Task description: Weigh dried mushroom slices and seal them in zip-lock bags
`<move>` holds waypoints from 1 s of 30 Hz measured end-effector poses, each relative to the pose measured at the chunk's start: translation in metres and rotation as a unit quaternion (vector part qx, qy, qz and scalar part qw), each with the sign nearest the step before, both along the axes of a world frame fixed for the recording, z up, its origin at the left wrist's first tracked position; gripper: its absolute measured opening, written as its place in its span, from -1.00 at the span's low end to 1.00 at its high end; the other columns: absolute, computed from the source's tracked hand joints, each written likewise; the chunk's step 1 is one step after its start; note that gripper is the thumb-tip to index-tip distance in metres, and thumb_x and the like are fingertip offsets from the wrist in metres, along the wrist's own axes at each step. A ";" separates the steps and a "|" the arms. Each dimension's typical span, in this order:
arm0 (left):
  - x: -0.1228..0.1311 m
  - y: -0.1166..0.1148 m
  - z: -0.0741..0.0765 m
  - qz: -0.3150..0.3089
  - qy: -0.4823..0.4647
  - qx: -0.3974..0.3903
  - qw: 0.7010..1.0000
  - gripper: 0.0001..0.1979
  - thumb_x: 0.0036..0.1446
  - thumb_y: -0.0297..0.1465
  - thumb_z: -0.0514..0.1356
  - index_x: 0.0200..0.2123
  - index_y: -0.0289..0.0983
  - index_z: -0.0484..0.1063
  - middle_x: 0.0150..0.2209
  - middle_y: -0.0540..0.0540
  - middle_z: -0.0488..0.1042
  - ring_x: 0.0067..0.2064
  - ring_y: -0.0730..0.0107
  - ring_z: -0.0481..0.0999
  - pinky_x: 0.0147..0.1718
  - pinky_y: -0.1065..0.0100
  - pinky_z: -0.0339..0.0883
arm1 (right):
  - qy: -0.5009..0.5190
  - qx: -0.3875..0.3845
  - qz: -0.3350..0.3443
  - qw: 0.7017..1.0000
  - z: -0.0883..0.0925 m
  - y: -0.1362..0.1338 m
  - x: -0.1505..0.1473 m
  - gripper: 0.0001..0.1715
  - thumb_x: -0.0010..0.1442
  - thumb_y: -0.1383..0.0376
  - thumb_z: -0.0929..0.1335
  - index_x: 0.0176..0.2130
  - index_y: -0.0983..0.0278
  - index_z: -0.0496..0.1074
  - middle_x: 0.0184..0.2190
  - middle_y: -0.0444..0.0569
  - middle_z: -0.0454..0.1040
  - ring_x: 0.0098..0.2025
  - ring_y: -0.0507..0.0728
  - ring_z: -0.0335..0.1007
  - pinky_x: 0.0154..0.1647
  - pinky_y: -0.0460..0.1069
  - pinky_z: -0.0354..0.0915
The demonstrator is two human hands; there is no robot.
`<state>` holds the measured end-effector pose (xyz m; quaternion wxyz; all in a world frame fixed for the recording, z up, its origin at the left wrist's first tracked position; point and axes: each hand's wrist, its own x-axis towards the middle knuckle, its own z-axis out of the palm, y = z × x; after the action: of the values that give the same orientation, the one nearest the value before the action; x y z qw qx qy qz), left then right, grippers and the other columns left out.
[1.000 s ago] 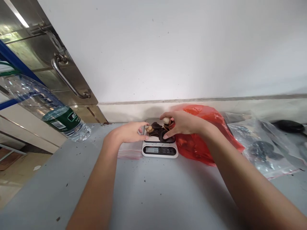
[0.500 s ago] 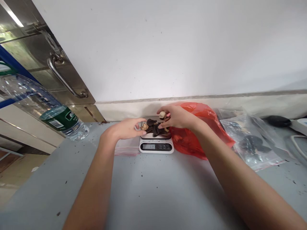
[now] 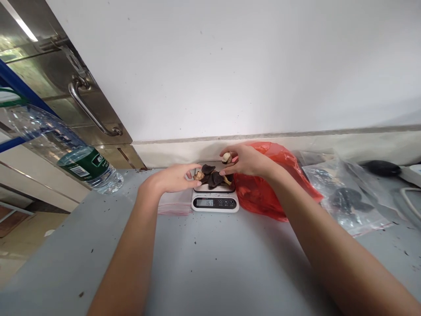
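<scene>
The left hand (image 3: 171,177) was at the left edge of the scale (image 3: 215,210), its thumb and finger parted on either side of a tan piece (image 3: 198,176); whether they gripped it could not be told. The right hand (image 3: 251,160) came in from the other side, its fingers grasping a pale piece (image 3: 226,157) above the far right part of the pan, with the thumb low, close to the dark pieces (image 3: 215,179). These lay bunched on the pan between the two hands, and a yellowish bit (image 3: 226,181) showed just beside them, below the right thumb. The display (image 3: 204,202) was lit with a reading that began with 16 (the last digit was hard to make out). Just left of the scale, partly under the left hand, flat bags (image 3: 174,209) with red edges lay on the worktop (image 3: 197,272). A red bag (image 3: 263,199) sat against the scale's right side, behind the right forearm, and a clear bag (image 3: 348,202) with dark contents lay farther right. A bottle (image 3: 88,164) with a green label, partly filled, stood at the worktop's left, near a metal door (image 3: 101,101).
</scene>
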<state>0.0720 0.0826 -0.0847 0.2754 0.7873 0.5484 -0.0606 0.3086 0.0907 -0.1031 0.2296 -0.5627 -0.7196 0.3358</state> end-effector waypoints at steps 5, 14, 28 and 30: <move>-0.002 0.000 0.001 0.025 0.025 -0.001 0.999 -0.22 0.25 0.03 0.14 0.48 -0.02 0.14 0.29 -0.16 0.49 0.22 -0.03 0.51 0.15 0.12 0.37 | 0.003 0.012 -0.012 1.000 0.001 0.001 0.000 -0.65 0.03 0.36 0.55 -0.16 0.22 0.49 -0.23 -0.06 0.58 -0.22 0.12 0.52 -0.23 -0.05 0.37; 0.001 -0.003 0.003 0.026 0.008 0.065 0.998 -0.10 0.14 0.00 0.24 0.51 0.06 0.05 0.29 -0.20 0.38 0.18 -0.09 0.50 0.07 0.11 0.43 | -0.002 0.028 -0.025 0.999 0.001 0.002 0.001 -0.64 0.04 0.38 0.53 -0.12 0.21 0.51 -0.21 -0.04 0.61 -0.23 0.13 0.53 -0.20 -0.02 0.41; -0.004 -0.007 0.013 0.027 -0.001 0.061 0.998 -0.20 0.18 0.06 0.19 0.45 0.02 0.22 0.14 -0.15 0.55 0.10 0.00 0.58 0.04 0.22 0.42 | -0.043 0.020 -0.014 0.999 0.033 -0.016 0.016 -0.65 0.13 0.28 0.51 -0.05 0.16 0.56 -0.26 -0.06 0.60 -0.25 0.15 0.53 -0.19 0.02 0.39; -0.005 -0.008 0.016 0.037 0.002 0.055 0.998 -0.19 0.16 0.07 0.20 0.45 0.01 0.23 0.11 -0.14 0.58 0.09 0.01 0.59 0.03 0.23 0.42 | -0.041 0.018 -0.006 0.999 0.036 -0.017 0.021 -0.64 0.13 0.25 0.50 -0.03 0.17 0.57 -0.25 -0.06 0.60 -0.25 0.15 0.53 -0.18 0.03 0.38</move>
<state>0.0673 0.0743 -0.0690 0.2332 0.7804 0.5798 -0.0216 0.3292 0.0740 -0.0667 0.2120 -0.5760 -0.7308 0.2986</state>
